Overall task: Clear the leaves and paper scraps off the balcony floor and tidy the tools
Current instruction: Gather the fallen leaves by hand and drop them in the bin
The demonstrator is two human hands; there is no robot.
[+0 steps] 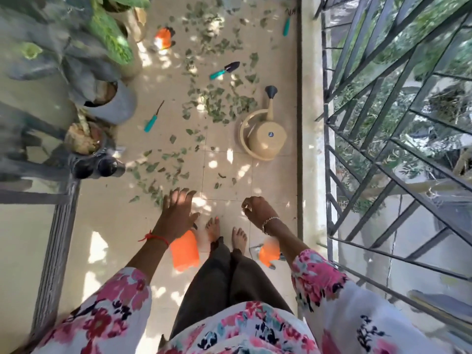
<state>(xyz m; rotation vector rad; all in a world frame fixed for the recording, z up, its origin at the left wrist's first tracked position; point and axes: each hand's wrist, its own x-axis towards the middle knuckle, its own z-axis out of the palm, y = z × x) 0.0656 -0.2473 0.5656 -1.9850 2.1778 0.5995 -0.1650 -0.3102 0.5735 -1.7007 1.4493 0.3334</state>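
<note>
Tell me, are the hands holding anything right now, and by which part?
Left hand, fingers spread, holds nothing. Right hand has curled fingers; nothing shows in them, but whether they enclose anything cannot be told.

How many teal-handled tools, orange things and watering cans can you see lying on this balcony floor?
Teal-handled tools: 3 (trowel, thin weeder, small rake)
Orange things: 3 (one far off, one by the left foot, one by the right foot)
Watering can: 1
Total: 7
</note>
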